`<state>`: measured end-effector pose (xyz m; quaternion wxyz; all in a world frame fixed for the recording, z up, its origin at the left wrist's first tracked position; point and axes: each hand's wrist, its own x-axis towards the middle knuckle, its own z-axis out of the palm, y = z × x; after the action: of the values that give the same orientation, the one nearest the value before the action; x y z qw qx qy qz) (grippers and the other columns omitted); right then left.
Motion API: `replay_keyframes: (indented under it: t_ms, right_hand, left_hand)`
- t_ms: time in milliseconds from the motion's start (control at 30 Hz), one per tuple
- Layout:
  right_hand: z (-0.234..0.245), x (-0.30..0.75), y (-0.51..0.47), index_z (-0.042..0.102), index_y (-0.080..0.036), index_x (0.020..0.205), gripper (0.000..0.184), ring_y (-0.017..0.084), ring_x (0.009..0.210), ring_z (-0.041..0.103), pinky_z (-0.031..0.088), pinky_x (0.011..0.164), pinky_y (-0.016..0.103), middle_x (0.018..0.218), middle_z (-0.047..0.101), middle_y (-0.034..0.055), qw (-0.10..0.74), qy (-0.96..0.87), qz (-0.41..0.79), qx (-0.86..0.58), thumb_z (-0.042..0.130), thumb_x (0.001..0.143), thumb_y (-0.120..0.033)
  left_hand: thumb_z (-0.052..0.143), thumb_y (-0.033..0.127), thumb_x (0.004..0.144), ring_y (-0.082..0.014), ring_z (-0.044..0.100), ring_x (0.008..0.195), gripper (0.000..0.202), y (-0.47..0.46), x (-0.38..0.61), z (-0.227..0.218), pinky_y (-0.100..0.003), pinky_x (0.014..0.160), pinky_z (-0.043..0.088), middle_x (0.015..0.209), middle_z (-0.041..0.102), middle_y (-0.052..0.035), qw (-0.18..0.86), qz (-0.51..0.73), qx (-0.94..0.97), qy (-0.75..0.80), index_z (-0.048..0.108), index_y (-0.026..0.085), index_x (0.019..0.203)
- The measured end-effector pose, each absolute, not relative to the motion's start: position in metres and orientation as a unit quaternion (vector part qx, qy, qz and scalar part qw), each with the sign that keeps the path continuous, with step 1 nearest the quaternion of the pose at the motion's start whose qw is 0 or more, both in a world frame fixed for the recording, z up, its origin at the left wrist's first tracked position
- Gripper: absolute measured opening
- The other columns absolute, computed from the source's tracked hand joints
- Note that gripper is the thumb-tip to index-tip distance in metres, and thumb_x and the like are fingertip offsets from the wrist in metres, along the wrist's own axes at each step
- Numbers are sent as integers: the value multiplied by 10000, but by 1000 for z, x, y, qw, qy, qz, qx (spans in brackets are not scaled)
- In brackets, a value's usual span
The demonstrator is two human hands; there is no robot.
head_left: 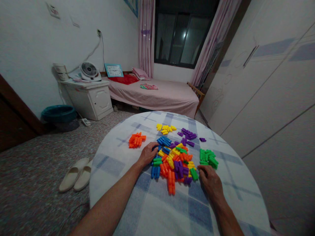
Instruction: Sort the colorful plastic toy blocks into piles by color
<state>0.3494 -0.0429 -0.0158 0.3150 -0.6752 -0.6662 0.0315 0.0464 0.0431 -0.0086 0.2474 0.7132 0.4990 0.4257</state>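
A mixed heap of plastic bullet-shaped building pieces (171, 160) in several colours lies mid-table. My left hand (148, 154) is at the heap's left edge, its fingers closed around a dark blue piece, partly hidden, beside the blue pieces (164, 141). On the other side, my right hand (211, 179) rests with curled fingers between a loose green piece (194, 174) and the green pile (208, 158); whatever its fingertips hold is hidden. Sorted by colour around the heap are an orange pile (136, 140), a yellow pile (165, 128) and purple pieces (189, 133).
The round table has a checked cloth (162, 213). Beyond it stand a bed (169, 93) and a white cabinet (98, 101) with a fan (89, 70). A teal bin (59, 114) and pale slippers (73, 175) are on the floor at left; a wardrobe (270, 91) rises at right.
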Motion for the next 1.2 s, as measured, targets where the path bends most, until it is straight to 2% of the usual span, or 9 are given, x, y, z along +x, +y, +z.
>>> replay_keyframes:
  t_ms: [833, 1200]
  right_hand:
    - [-10, 343, -47, 642, -206, 852, 287, 184, 856, 606, 442, 782, 307, 917, 649, 53, 318, -678, 49, -661, 374, 821, -306]
    - [-10, 343, -47, 636, -201, 889, 294, 185, 879, 601, 432, 800, 310, 940, 642, 45, 310, -672, 60, -670, 370, 826, -309]
  left_hand:
    - [470, 187, 807, -175, 578, 1051, 284, 43, 46, -10, -306, 956, 439, 1084, 642, -67, 241, 423, 716, 501, 623, 164, 1045]
    - [480, 169, 797, -178, 584, 1039, 285, 44, 46, -13, -313, 941, 447, 1074, 647, -69, 235, 421, 718, 502, 621, 164, 1044]
